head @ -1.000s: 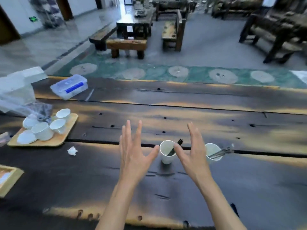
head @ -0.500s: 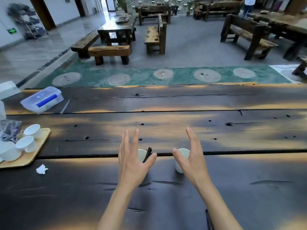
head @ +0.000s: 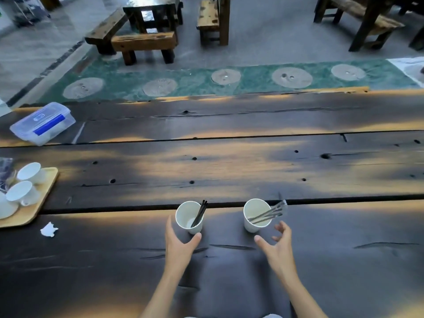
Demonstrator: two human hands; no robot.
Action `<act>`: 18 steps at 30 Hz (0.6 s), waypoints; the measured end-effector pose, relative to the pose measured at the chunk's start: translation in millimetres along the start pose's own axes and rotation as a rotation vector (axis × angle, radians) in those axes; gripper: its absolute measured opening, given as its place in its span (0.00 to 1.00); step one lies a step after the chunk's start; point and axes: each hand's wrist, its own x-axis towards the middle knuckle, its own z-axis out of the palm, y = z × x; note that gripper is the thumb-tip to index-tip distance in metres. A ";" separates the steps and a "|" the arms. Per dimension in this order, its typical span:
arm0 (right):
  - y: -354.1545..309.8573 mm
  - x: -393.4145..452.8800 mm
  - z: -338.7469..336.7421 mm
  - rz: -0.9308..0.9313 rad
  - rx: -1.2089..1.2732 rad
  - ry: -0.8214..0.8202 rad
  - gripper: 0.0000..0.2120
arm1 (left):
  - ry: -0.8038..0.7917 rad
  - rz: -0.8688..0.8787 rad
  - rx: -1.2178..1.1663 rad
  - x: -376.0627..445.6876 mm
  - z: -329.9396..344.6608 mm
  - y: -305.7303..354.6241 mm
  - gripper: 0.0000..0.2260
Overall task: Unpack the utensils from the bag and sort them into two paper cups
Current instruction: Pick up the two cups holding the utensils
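Note:
Two white paper cups stand side by side on the dark wooden table (head: 229, 166). The left cup (head: 186, 218) holds black chopsticks (head: 199, 213) leaning to its right rim. The right cup (head: 253, 215) holds several silvery utensils (head: 269, 213) that stick out to the right. My left hand (head: 180, 245) curves around the near base of the left cup, thumb and fingers apart, touching or nearly touching it. My right hand (head: 277, 246) hovers just below and right of the right cup, fingers spread, holding nothing.
A wooden tray (head: 43, 198) with white teacups (head: 21, 193) sits at the left edge, with a crumpled plastic bag (head: 5, 171) behind it. A scrap of white paper (head: 48, 229) lies near it. A clear lidded box (head: 42, 122) rests at the far left. Benches stand beyond the table.
My hands have dropped toward me and lowered from above the cups to their near sides. The camera has tilted down, so both cups and their utensils show fully.

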 end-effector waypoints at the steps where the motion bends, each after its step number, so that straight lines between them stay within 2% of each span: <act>1: 2.2 9.9 2.1 0.023 0.003 -0.021 0.41 | 0.005 -0.025 -0.014 5.0 2.3 -2.4 0.47; 4: 5.5 31.9 8.7 0.058 0.007 -0.079 0.46 | 0.006 -0.054 -0.065 16.8 10.3 -5.5 0.46; 8: 2.8 48.3 13.9 0.049 0.090 -0.155 0.38 | -0.016 -0.026 -0.108 28.9 22.2 -7.7 0.42; 11: -0.9 56.0 18.3 -0.026 0.106 -0.175 0.42 | 0.000 -0.034 -0.139 34.1 27.9 -6.5 0.37; 14: -1.7 62.2 20.0 -0.047 0.106 -0.179 0.35 | 0.022 -0.061 -0.175 37.6 29.9 -2.7 0.31; 16: -2.3 65.4 20.3 -0.051 0.101 -0.199 0.28 | 0.019 -0.080 -0.194 40.8 30.4 0.3 0.30; 18: -3.1 67.4 21.6 -0.053 0.107 -0.211 0.26 | 0.020 -0.087 -0.203 43.5 30.3 3.8 0.30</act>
